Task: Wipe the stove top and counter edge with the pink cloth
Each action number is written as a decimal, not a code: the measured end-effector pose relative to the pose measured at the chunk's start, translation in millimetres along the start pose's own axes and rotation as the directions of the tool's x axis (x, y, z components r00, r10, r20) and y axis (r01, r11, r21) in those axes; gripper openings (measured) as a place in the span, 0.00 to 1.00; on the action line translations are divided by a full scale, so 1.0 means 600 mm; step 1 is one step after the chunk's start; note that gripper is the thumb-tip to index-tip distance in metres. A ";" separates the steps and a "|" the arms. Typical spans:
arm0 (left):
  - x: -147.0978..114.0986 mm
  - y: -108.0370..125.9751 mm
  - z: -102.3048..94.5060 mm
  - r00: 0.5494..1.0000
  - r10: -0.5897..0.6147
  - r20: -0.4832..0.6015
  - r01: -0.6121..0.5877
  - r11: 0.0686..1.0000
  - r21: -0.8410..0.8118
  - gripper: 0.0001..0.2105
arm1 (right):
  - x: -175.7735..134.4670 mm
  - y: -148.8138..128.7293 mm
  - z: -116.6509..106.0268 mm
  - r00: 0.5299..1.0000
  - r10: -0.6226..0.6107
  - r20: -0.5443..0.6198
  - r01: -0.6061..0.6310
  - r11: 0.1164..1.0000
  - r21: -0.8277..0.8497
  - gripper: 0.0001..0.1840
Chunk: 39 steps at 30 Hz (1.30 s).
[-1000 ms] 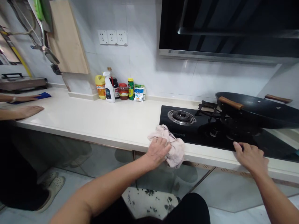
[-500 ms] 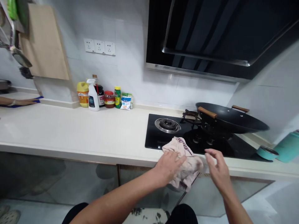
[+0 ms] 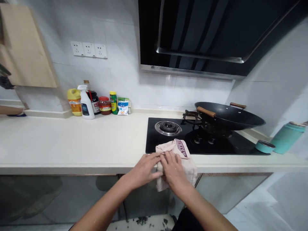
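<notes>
Right hand (image 3: 173,168) has come in from the stove side and now lies on the cloth (image 3: 175,160) next to the left hand (image 3: 144,169); half a second ago it hovered clear of it. Cloth has slid a bit left along the table's front edge.

Cloth: pinkish, crumpled, sits at the front edge of the table (image 3: 72,144), one part lapping onto the front left corner of the black hob (image 3: 216,146), another part hanging over the edge.

Left hand: fingers curled narrow, pressed onto the cloth's left side. Right hand: fingers flat and close together on top of the cloth, touching the left hand. Whether either one actually pinches the fabric, cannot tell.

Wok (image 3: 228,117) sits on the right burner, wooden handles; left burner (image 3: 167,127) bare. Teal flask (image 3: 286,138) and its lid (image 3: 264,146) at the table's right end. Spray bottle (image 3: 86,103), yellow jug (image 3: 74,101) and jars along the back edge by the wall. Another person's arm (image 3: 9,110) at the far left edge.
</notes>
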<state>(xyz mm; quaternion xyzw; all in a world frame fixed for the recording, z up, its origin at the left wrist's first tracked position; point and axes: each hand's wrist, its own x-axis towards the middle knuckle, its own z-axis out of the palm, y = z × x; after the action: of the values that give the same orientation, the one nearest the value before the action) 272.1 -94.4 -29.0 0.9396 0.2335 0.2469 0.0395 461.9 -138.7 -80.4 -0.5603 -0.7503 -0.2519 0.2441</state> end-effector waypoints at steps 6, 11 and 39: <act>-0.035 -0.101 -0.054 0.963 -0.171 -0.209 0.183 0.982 0.037 0.15 | 0.001 -0.028 0.024 0.997 -0.069 -0.023 0.069 0.998 0.013 0.31; -0.071 -0.158 -0.077 0.911 -0.316 -0.266 0.357 0.926 0.123 0.18 | -0.044 0.034 0.035 0.953 -0.156 -0.261 0.149 0.988 -0.045 0.24; -0.055 -0.126 -0.073 0.907 -0.359 -0.219 0.406 0.884 0.232 0.18 | -0.268 0.489 -0.098 0.985 0.175 -0.002 -0.169 0.945 -0.280 0.30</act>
<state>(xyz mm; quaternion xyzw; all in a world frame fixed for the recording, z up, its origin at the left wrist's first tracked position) 193.9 -44.2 -19.6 0.8467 0.4491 0.2787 -0.0618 790.2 -220.9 -109.8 -0.6551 -0.6584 -0.3265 0.1754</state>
